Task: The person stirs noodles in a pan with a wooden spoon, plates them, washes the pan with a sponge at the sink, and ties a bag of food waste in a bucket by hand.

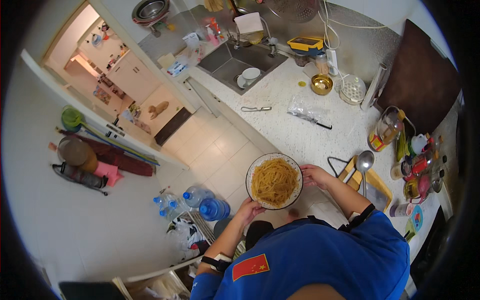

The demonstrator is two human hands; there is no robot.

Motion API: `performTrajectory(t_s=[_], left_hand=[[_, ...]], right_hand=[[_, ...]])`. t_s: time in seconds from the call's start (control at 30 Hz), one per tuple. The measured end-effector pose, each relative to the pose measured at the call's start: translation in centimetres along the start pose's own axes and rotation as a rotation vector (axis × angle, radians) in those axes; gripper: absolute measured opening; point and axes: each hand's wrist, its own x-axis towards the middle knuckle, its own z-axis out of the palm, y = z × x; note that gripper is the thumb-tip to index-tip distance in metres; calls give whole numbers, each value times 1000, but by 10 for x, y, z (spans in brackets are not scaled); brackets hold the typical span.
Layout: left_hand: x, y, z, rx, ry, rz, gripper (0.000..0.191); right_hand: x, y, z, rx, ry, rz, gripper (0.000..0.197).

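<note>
A round plate (255,167) with a dark rim is held level in front of my body, above the floor beside the counter. Heaped on it are cooked yellow-brown shreds (275,182), which look like shredded potato or noodles. My left hand (250,210) grips the plate's lower-left rim, thumb on top. On the opposite side, my right hand (314,176) supports the right rim, its fingers partly hidden beneath. A soup ladle (364,163) lies on a wooden board (380,187) close to my right forearm.
The speckled counter (232,101) carries a peeler (256,109), a knife (311,120) and a gold-coloured bowl (321,84). White dishes (249,76) sit in the sink (225,60). Bottles (416,165) crowd the right. Water jugs (214,209) stand on the floor; a dog (158,109) lies beyond the doorway.
</note>
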Motion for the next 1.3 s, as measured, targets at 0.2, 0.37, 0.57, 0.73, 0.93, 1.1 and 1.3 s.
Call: performTrajectory(t_s=[0.2,0.37,0.57,0.73,0.93,1.1,1.3], left_hand=[[124,93,13,305,-219,-198,42],[220,152,29,479,-548,-474,40],[302,161,37,579,-730,-756,40],[334,162,40,888,-923,-662,35],[300,203,55,1560,-825,0,22],[280,213,-53,1356,-677,-54,26],[283,290,-231,1838,-733,40,28]], right_hand=[[62,-30,-28,70,325,-40,35],[75,-38,-25,222,597,-57,31],[79,-20,-9,432,890,-19,34],[84,-23,7,522,1020,-171,42],[95,-6,6,-56,1480,-176,55],[108,-43,61,-155,1496,-717,33],[198,-78,119,-156,1124,-773,33]])
